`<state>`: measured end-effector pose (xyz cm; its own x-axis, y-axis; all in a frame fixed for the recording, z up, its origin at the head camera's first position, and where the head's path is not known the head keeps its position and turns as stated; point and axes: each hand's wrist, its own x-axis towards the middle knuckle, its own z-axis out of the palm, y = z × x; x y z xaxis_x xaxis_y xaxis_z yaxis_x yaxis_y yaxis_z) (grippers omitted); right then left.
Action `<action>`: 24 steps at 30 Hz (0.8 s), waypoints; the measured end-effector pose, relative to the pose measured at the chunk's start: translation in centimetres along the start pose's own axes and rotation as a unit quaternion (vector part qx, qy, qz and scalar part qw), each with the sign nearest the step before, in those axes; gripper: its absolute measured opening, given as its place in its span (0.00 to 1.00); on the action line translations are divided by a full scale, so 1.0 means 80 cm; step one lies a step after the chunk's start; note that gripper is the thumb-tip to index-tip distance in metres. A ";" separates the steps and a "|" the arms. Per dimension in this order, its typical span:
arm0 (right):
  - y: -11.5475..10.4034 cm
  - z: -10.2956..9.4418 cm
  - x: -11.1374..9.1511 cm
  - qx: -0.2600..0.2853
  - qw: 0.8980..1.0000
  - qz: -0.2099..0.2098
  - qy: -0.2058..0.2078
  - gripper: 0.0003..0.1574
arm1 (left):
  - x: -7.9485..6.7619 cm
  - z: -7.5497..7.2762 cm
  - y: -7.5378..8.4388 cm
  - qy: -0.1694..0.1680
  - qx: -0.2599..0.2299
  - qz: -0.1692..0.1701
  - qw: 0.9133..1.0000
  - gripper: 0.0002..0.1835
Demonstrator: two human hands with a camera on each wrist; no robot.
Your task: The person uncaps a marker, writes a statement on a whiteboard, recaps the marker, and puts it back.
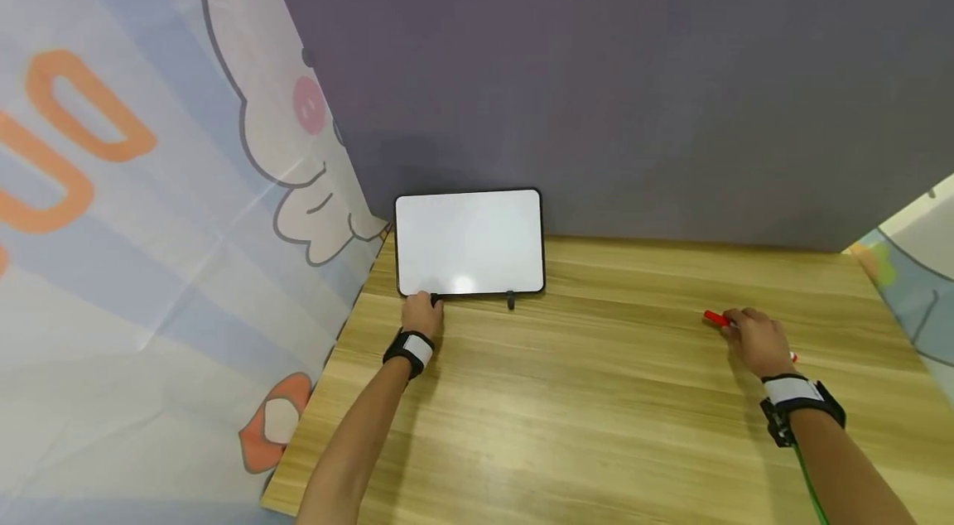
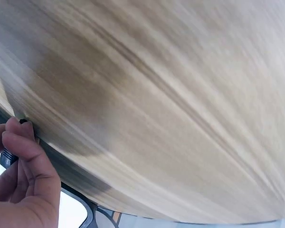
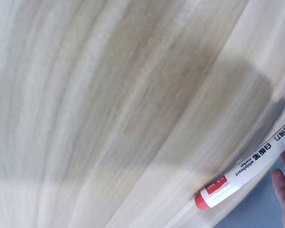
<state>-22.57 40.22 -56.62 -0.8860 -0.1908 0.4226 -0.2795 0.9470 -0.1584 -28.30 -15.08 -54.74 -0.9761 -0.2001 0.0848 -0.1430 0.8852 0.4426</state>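
A small whiteboard (image 1: 468,243) with a black frame stands at the back left of the table, leaning back on two small black feet. My left hand (image 1: 422,315) is at its lower left corner. In the left wrist view, the fingers (image 2: 32,154) pinch a small black foot (image 2: 8,159) at the board's lower edge. The other black foot (image 1: 510,300) sticks out to the right. Over the right side of the table, my right hand (image 1: 758,341) holds a red whiteboard marker (image 3: 247,173). The marker's white barrel carries printed lettering, and its red cap (image 1: 715,318) points left.
The wood-grain table (image 1: 596,392) runs back to a dark grey panel (image 1: 633,94). A printed cartoon sheet (image 1: 186,260) hangs along the left side, and another printed sheet (image 1: 924,285) borders the right edge.
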 end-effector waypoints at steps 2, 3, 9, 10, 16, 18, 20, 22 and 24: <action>-0.003 -0.004 0.002 0.002 1.000 0.000 0.006 0.17 | 0.002 0.000 -0.002 -0.002 -0.005 -0.002 1.000 0.15; -0.005 -0.005 0.003 0.004 1.000 0.001 0.007 0.17 | 0.002 -0.001 -0.003 -0.004 -0.006 -0.004 1.000 0.15; -0.013 -0.012 0.009 0.023 1.000 0.010 -0.004 0.16 | 0.009 -0.001 -0.007 -0.023 -0.020 -0.014 0.999 0.15; -0.014 -0.013 0.010 0.028 1.000 0.009 -0.005 0.16 | 0.009 -0.001 -0.007 -0.028 -0.024 -0.015 0.999 0.14; -0.031 -0.010 0.022 0.051 0.998 -0.034 0.005 0.18 | 0.010 0.003 -0.010 -0.019 -0.026 -0.002 0.999 0.14; -0.043 -0.011 0.026 0.056 0.997 -0.051 -0.001 0.18 | 0.008 0.001 -0.007 -0.025 -0.030 -0.006 0.999 0.14; -0.054 -0.011 0.031 0.061 0.996 -0.066 -0.011 0.19 | 0.005 0.000 -0.006 -0.021 -0.027 -0.002 0.999 0.14; -0.063 -0.012 0.034 0.067 0.994 -0.081 -0.018 0.19 | 0.002 -0.002 -0.004 -0.023 -0.022 -0.004 0.999 0.14; -0.069 -0.012 0.035 0.069 0.993 -0.096 -0.019 0.18 | -0.002 -0.003 -0.002 -0.025 -0.017 -0.005 1.000 0.14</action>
<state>-23.18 34.71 -53.69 -0.8239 -0.3769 0.4233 -0.4905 0.8483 -0.1996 -28.10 -15.26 -54.60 -0.9817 -0.1865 0.0370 -0.1472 0.8687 0.4729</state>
